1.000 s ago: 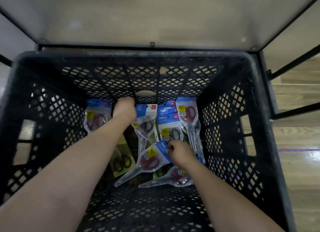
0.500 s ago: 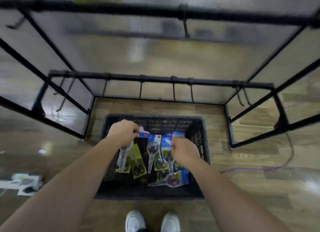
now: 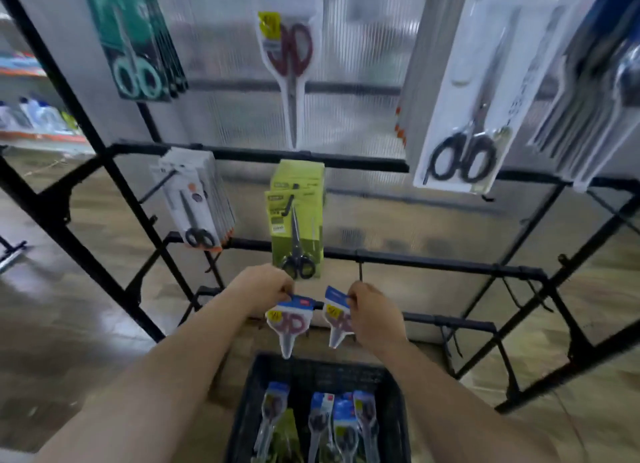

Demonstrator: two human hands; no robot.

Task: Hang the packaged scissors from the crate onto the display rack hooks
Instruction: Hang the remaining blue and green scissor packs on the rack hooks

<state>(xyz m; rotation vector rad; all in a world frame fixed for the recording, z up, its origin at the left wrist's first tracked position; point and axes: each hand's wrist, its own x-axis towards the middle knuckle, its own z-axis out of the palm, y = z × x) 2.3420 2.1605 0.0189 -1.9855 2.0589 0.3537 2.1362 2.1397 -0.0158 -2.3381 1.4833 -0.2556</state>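
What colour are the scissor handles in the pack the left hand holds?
Dark red handles in that pack; head view shows them best.

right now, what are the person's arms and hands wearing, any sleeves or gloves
Nothing worn shows. The left hand and right hand are bare, with no gloves, rings, watch or wristband, and no sleeve reaches into view on either arm. Blur could hide small marks.

Left hand, right hand raised from crate, each pinching scissors pack

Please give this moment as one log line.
left hand: pinches red-handled pack | right hand: pinches second pack | crate: more packs inside
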